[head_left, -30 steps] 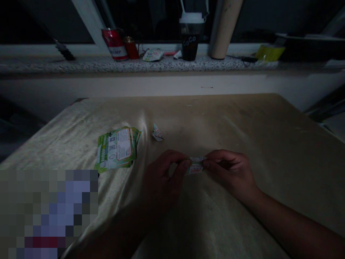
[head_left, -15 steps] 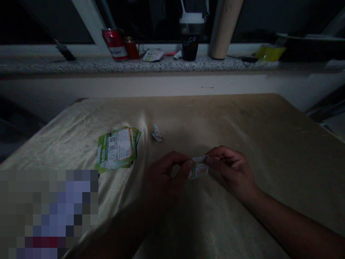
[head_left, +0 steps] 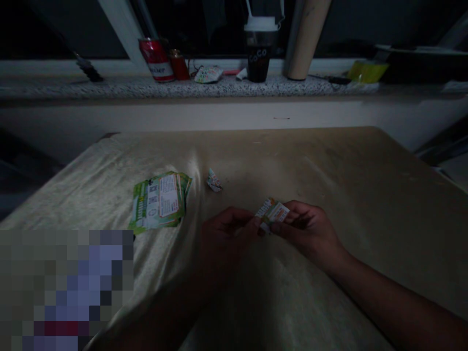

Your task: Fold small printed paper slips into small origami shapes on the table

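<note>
A small folded piece of printed paper, green, white and orange, is held between both hands above the cloth-covered table. My left hand pinches its left edge between thumb and fingers. On the right side, my right hand grips it with the thumb in front and the fingers behind. Beyond my left hand stands a small folded paper piece. Farther left lies a stack of green printed sheets.
Along the speckled sill stand a red can, an orange-red container, a lidded cup and a wooden cylinder. A yellow item is at the right. Pixelation covers the lower left corner.
The paper between my hands has turned and tilted, showing more of its printed face. My right fingers have shifted slightly around it; the stack and the small folded piece stay put.
</note>
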### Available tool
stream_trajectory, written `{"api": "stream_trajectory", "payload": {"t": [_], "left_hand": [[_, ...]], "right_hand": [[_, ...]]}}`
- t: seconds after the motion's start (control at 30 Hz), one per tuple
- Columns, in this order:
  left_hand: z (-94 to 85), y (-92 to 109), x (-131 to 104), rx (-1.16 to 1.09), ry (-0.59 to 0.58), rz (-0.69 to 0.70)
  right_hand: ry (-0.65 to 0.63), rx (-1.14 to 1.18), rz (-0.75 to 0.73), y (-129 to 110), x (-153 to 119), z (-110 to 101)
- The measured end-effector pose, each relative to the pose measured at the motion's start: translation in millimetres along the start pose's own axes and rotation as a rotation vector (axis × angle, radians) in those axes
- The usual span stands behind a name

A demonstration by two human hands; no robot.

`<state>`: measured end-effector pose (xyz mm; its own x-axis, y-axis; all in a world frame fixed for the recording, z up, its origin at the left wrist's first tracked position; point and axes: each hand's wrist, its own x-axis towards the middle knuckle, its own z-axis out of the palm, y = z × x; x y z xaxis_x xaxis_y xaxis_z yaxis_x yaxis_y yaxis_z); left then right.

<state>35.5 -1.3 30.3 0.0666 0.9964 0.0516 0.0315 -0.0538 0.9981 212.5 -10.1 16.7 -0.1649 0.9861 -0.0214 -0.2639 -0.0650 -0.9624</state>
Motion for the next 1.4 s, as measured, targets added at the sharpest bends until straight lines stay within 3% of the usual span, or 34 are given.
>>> {"api": "stream_trajectory", "payload": {"t": [0.07,0.17,0.23,0.3,0.53,0.8,1.03,1.4], "left_hand": [[0.6,-0.9,0.2,-0.015,-0.05,-0.066],[1.2,-2.0,0.1,-0.067,-0.235,-0.186],[1.7,-3.3,-0.9,-0.1,-0.354,-0.218],[2.4,-5.1,-2.0,-0.145,-0.397,-0.203],[2.1,-9.2,1.3,-0.269,-0.407,-0.188],[-2.6,-5.8,5.3,-0.305,-0.469,-0.216],[-5.8,-4.4,0.4,-0.303,-0.422,-0.248],[-7.9,-18.9,-6.4,0.119,-0.447,0.126]], "right_hand": [[0.065,-0.02,-0.066,-1.3,0.6,-1.9],[0.143,-0.069,-0.128,-5.4,0.4,-3.6],[0.145,-0.091,-0.128,-8.3,-0.8,-3.0],[0.117,-0.093,-0.1,-10.4,-2.3,-1.1],[0.008,-0.048,-0.049,-14.7,-6.3,5.7],[-0.057,0.028,0.032,-9.1,-4.4,-3.5],[-0.019,-0.104,0.005,-12.1,-3.0,-5.2],[-0.054,0.0,-0.026,-0.4,-1.8,-11.2]]}}
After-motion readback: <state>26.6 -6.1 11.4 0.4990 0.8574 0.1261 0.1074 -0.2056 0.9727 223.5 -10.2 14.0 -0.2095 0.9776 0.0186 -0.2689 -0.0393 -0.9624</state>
